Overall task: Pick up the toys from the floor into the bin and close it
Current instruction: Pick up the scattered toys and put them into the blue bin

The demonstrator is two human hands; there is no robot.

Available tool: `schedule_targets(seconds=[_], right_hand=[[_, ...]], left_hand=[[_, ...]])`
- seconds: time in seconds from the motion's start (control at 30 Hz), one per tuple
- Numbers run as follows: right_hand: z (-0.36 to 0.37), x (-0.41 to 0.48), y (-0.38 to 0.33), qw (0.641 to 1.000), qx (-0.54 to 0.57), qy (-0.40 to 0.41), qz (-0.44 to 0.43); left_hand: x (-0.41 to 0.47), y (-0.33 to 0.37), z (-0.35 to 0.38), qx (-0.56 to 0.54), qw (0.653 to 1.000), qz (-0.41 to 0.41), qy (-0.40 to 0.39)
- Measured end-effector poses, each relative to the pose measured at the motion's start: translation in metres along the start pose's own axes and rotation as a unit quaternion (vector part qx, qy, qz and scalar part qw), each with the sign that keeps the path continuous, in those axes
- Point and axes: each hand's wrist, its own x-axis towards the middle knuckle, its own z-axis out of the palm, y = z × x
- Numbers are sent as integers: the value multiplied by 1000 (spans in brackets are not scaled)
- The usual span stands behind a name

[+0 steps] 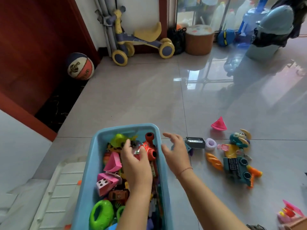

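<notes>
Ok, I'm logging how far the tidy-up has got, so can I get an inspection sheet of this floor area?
Surface: glossy beige tiled floor.
Job's things: open blue plastic bin, nearly full of toys; on the floor right of it lie a pink plastic cone, dark grey box, lilac ring, orange bread-shaped toy, teal toy train, teal animal figure.
Clutter: white ribbed panel left of the bin, possibly its lid.
Hands: left hand grips a red plastic toy inside the bin; right hand open beside it, holding nothing.
Cables: nothing seen.
Surroundings: orange-and-white basketball, yellow ride-on trike, brown round stool at the far side.
</notes>
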Motion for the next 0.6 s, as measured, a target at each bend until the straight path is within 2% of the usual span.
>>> schedule_targets(seconds=[0.1,0.23,0.33,0.43,0.53,0.6], right_hand=[[-27,11,64,996,-44,67,45],[-60,38,137,984,-169,27,54],[-80,74,179,956,-290,-27,41],[-85,107,201,920,-383,-75,26],[-75,126,219,896,-422,-136,16],[-66,134,230,886,-434,-163,14]], left_hand=[[-23,4,61,27,992,76,-102],[-22,-11,144,132,964,58,-221],[0,-31,199,241,935,0,-260],[19,-65,232,336,904,-50,-260],[27,-96,247,434,853,-43,-287],[29,-107,253,453,836,-26,-307]])
